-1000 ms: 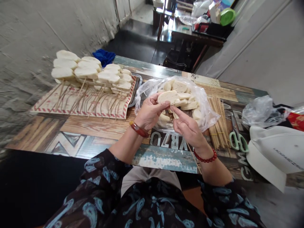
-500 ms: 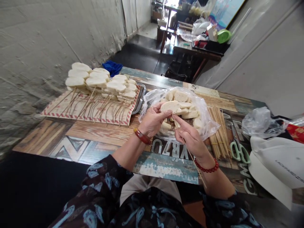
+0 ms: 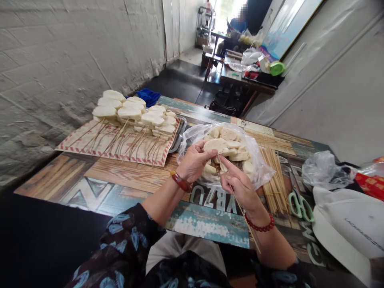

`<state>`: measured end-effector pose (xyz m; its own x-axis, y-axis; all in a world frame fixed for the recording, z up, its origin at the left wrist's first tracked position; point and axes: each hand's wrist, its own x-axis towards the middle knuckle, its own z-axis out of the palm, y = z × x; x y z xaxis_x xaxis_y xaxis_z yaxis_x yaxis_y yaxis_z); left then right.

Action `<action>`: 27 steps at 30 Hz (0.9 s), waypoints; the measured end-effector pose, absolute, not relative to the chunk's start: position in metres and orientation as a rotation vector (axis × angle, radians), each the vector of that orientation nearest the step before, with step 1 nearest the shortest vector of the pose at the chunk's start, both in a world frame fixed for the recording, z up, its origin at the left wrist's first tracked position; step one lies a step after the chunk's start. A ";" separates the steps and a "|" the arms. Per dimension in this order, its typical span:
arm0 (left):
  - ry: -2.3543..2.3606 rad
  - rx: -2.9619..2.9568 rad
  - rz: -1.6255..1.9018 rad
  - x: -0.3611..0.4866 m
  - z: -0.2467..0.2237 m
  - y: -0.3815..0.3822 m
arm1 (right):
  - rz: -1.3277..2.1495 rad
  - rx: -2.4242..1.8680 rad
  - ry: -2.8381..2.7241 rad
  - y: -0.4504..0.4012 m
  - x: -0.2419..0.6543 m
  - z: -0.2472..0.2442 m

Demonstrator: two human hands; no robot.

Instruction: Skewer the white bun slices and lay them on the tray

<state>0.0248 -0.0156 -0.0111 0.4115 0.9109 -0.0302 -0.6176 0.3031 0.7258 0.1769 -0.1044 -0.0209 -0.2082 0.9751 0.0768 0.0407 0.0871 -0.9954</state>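
Note:
My left hand [image 3: 196, 160] pinches a pale oval slice [image 3: 215, 146], bread-like in look, between thumb and fingers. Closed round a thin wooden skewer [image 3: 244, 216] is my right hand [image 3: 238, 180]; the skewer's upper end meets the slice's near edge, where my fingertips hide how far in it goes. Beneath both hands lies a clear plastic bag [image 3: 264, 164], open and holding many similar slices [image 3: 238, 156]. To the left, skewered slices [image 3: 109, 105] are stacked in rows on a printed paper sheet [image 3: 87, 146], their sticks pointing toward me.
Right of the bag lie a bundle of skewers [image 3: 274, 180], green-handled scissors [image 3: 301, 206], a crumpled plastic bag [image 3: 325, 170] and a white cap [image 3: 345, 228]. A metal tray edge [image 3: 180, 136] shows beside the paper. A blue cloth [image 3: 147, 97] sits at the far edge. Another person [image 3: 238, 24] is in the background.
My view has tilted up slightly, so the scene sits lower and the person at the back has come into view. Both hands keep nearly the same hold on slice and skewer.

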 end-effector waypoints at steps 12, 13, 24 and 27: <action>0.500 0.695 1.118 0.024 -0.005 -0.017 | 1.265 -1.075 -1.421 -0.107 0.173 -0.021; 0.503 0.702 1.125 0.025 -0.005 -0.017 | 1.258 -1.078 -1.422 -0.107 0.172 -0.022; 0.527 0.751 1.104 0.025 -0.007 -0.019 | 1.153 -1.086 -1.413 -0.104 0.169 -0.026; 0.525 0.757 1.106 0.026 -0.008 -0.020 | 1.147 -1.081 -1.390 -0.102 0.168 -0.027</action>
